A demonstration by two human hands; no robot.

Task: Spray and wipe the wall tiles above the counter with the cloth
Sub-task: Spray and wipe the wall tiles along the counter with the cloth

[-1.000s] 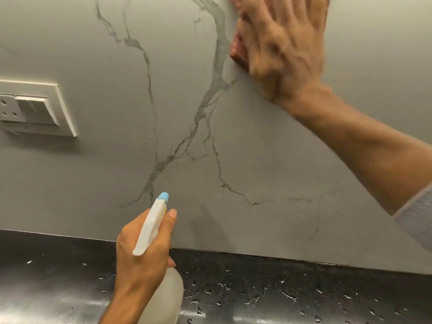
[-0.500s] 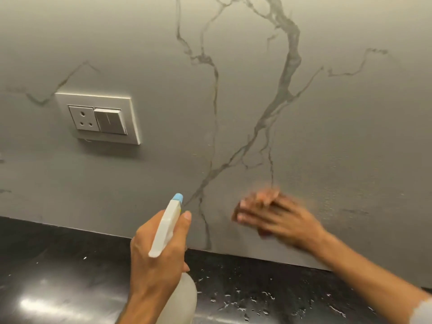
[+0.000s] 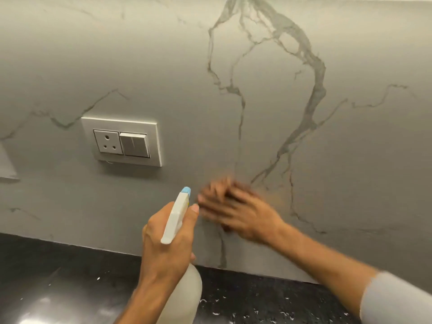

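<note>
The grey marble-veined wall tiles point(image 3: 355, 174) fill most of the view above the black counter point(image 3: 58, 274). My left hand point(image 3: 163, 251) grips a white spray bottle point(image 3: 177, 216) with a blue nozzle tip pointing at the wall. My right hand point(image 3: 240, 213), blurred by motion, presses flat with straight fingers low on the wall, just right of the nozzle. The cloth point(image 3: 226, 228) is almost hidden under that hand; only a dark edge shows below the palm.
A grey socket-and-switch plate point(image 3: 121, 141) is set into the wall to the left of my hands. Water droplets lie scattered on the counter point(image 3: 245, 307) below my right arm. A grey object's edge shows at the far left point(image 3: 7, 167).
My right hand swept with the cloth from high on the wall down to just above the counter, then left toward the nozzle. My left hand kept holding the bottle.
</note>
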